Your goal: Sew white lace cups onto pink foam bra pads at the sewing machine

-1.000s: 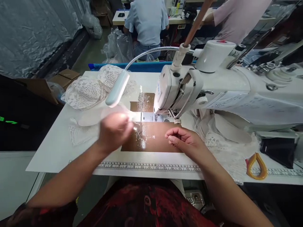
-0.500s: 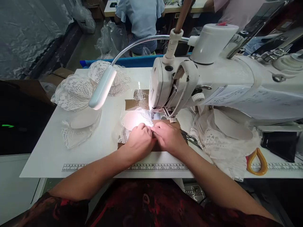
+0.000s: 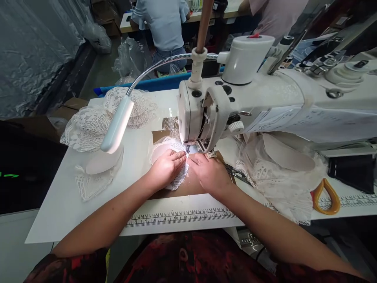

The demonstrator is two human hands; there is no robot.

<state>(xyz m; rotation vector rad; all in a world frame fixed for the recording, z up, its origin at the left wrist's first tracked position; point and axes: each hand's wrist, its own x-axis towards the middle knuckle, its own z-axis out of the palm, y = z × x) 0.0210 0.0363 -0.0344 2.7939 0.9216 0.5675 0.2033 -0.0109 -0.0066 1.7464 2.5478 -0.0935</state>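
Looks like the positioning step: left hand (image 3: 166, 167) and right hand (image 3: 210, 173), fingers narrow, pin the white lace-covered padded cup (image 3: 161, 148) at the needle of the white industrial sewing machine (image 3: 250, 102), mid-table; stitching next needs the edge aligned and fingertips clear.

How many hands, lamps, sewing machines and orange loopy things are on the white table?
Hands: 2, the left hand and the right hand, both on the lace piece
Lamps: 1, the bendy-necked lamp
Sewing machines: 1, the white sewing machine
Orange loopy things: 1, the orange loop handle
Total: 5
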